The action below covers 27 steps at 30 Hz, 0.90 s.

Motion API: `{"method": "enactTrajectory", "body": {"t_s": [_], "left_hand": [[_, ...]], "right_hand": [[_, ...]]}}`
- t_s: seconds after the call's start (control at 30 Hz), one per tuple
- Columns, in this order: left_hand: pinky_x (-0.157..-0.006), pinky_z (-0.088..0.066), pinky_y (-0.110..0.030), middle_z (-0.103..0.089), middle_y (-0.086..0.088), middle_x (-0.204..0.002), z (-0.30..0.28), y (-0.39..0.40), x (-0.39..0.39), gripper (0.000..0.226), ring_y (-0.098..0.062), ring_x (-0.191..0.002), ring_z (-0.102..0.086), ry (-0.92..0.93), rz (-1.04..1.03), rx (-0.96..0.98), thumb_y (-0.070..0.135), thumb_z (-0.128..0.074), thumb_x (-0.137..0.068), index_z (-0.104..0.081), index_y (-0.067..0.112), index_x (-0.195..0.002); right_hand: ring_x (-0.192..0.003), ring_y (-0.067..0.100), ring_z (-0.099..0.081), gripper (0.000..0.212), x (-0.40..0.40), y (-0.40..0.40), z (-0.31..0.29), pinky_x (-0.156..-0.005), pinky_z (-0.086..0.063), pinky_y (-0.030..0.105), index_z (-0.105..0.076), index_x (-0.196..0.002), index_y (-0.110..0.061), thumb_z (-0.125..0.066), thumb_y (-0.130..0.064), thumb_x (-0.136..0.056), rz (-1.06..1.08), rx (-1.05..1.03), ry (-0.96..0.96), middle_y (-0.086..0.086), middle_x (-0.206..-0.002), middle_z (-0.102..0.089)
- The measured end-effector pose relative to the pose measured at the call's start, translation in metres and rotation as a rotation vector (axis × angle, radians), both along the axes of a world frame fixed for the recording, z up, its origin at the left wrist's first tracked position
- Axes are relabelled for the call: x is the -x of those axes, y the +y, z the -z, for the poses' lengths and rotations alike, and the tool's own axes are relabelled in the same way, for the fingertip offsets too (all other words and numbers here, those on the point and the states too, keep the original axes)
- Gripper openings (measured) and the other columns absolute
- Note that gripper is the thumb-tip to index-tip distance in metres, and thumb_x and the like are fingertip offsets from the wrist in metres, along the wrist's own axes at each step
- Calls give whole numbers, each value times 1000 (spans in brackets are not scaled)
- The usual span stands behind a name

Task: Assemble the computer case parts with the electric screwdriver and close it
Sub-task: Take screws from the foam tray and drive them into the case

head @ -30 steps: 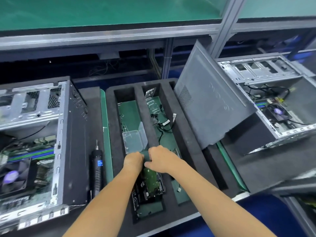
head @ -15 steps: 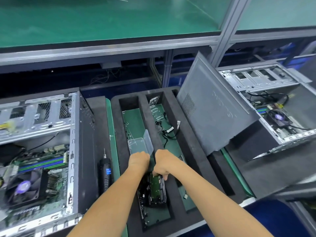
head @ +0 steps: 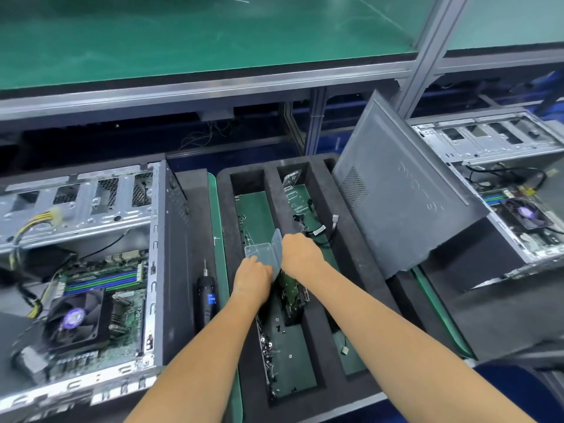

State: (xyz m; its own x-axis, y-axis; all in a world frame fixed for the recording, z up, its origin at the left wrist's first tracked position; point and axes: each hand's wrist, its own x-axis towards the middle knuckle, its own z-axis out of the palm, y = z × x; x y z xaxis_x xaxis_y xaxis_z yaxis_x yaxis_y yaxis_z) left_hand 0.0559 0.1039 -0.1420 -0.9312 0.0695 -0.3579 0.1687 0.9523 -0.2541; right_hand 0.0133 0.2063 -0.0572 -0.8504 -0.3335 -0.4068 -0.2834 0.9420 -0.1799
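Both hands are down in the black foam tray point(head: 225, 227), right over its left slot. The left hand point(head: 253, 277) grips the near edge of a small clear plastic box point(head: 261, 253), fingers curled around it. The right hand point(head: 300, 257) has its fingers bent onto the box's hinged lid, which stands up and open; from here I cannot tell how tightly they pinch it. My guess is this is the screw box, and the step in hand is getting fasteners ready before any driving starts.

To do this well, I'd say keep the box level and low over the slot. Loose screws already lie scattered along the green floor of that slot, so a tip or a jolt would only add to them. Hold the base firmly with the left, ease the lid with the right.

The electric screwdriver point(head: 207, 296) lies untouched just left of the tray, tip pointing away, within easy reach of the left hand. The open computer case point(head: 91, 270) sits at far left, its board and fan exposed. The grey side panel point(head: 403, 206) leans against a second case point(head: 503, 190) on the right, well apart from both hands, so closing up looks a long way off.
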Motion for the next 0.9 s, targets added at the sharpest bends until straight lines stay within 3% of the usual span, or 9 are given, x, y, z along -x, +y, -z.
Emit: {"method": "enactTrajectory", "body": {"t_s": [0.23, 0.33, 0.4, 0.5, 0.57, 0.63, 0.8, 0.9], "left_hand": [[-81, -32, -30, -64, -1, -107, 1, 2, -8, 26, -22, -105, -52, 17, 7, -39, 13, -49, -89, -58, 19, -112], [-78, -32, -30, -65, -2, -103, -3, 5, -10, 23, -22, -99, -53, 51, -34, -130, 14, -48, -86, -60, 18, -106], [-73, -31, -30, -66, -3, -96, -14, 8, -11, 20, -25, -93, -56, 93, -132, -263, 13, -48, -84, -62, 16, -98], [-58, -30, -27, -58, -9, -67, -30, 8, -11, 13, -28, -65, -47, 173, -407, -671, 10, -51, -80, -61, 7, -72], [-50, -25, -27, -45, -5, -55, -39, 4, -11, 20, -19, -59, -32, 209, -506, -888, 4, -56, -72, -50, 9, -54], [-47, -26, -22, -40, 4, -51, -49, 1, -14, 34, -14, -56, -31, 263, -580, -1040, -2, -62, -66, -40, 16, -48], [-53, -38, -18, -56, 3, -57, -70, -2, -21, 19, -3, -51, -45, 348, -714, -1190, 0, -72, -66, -59, 12, -60], [-50, -40, -9, -64, 3, -66, -84, -6, -23, 14, -3, -55, -52, 438, -714, -1141, -1, -67, -72, -70, 12, -69]], "right_hand": [[-124, 29, -41, 33, -18, 3, 8, -97, -39, 37, -54, -127, -8, -55, -24, -98, -188, 60, 180, 12, -131, -47], [-118, 26, -41, 28, -20, 6, 7, -94, -35, 35, -57, -122, -10, -51, -20, -97, -203, 134, 256, 9, -125, -52], [-114, 26, -43, 25, -20, 8, 5, -89, -34, 34, -59, -118, -10, -51, -14, -95, -183, 192, 250, 8, -121, -54], [-113, 28, -45, 25, -21, 10, 1, -90, -37, 36, -62, -116, -9, -50, -13, -94, -165, 228, 212, 9, -120, -56], [-114, 29, -47, 24, -21, 12, -1, -93, -41, 38, -64, -114, -8, -50, -12, -94, -130, 267, 161, 11, -120, -57], [-116, 30, -49, 23, -20, 13, -3, -95, -44, 39, -67, -111, -8, -50, -11, -94, -83, 323, 101, 13, -122, -59], [-101, 29, -62, 18, -17, 13, -11, -87, -51, 37, -71, -98, -8, -54, -6, -92, 50, 519, -17, 12, -107, -70], [-94, 27, -63, 17, -19, 8, -17, -81, -51, 36, -70, -94, -6, -53, -5, -93, 87, 611, 18, 11, -101, -69]]}}
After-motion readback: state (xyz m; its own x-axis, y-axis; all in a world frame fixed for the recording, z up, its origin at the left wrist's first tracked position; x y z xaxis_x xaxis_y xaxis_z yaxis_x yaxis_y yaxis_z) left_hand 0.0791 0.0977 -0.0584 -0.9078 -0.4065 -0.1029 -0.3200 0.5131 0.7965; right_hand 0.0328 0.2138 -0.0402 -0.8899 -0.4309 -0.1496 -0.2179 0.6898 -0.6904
